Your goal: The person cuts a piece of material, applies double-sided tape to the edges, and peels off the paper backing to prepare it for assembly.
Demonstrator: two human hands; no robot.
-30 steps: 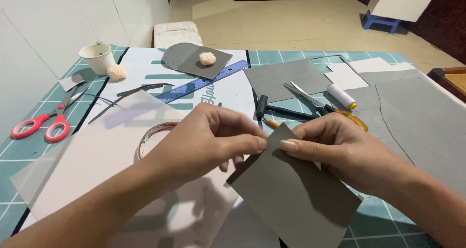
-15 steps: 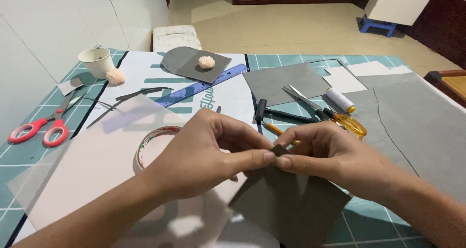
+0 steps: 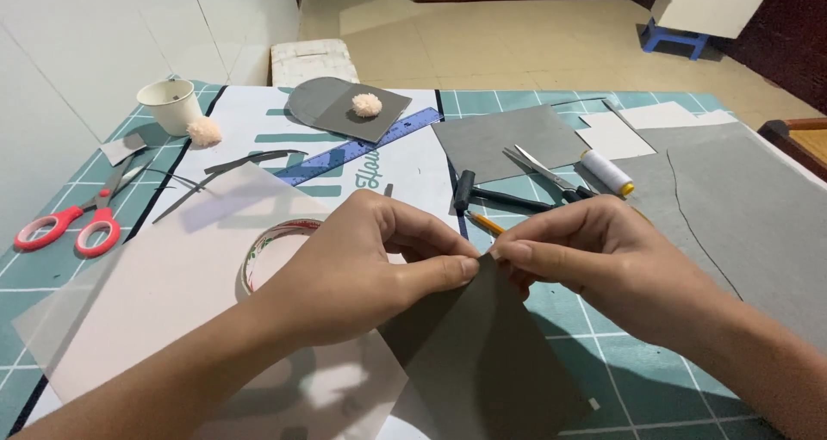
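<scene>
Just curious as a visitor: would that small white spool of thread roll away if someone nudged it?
Probably: the small white spool of thread lies on its side, round, so a sideways nudge might roll it. It looks light. The metal scissors beside it could stop it.

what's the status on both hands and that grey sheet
Left hand and right hand both pinching top corner of dark grey sheet. Sheet lifted over cutting mat. Tape roll beside left hand.

Left hand, right hand: bare, no gloves, rings, watch. Forearms bare, no sleeves in view. Nails short, unpainted.
</scene>
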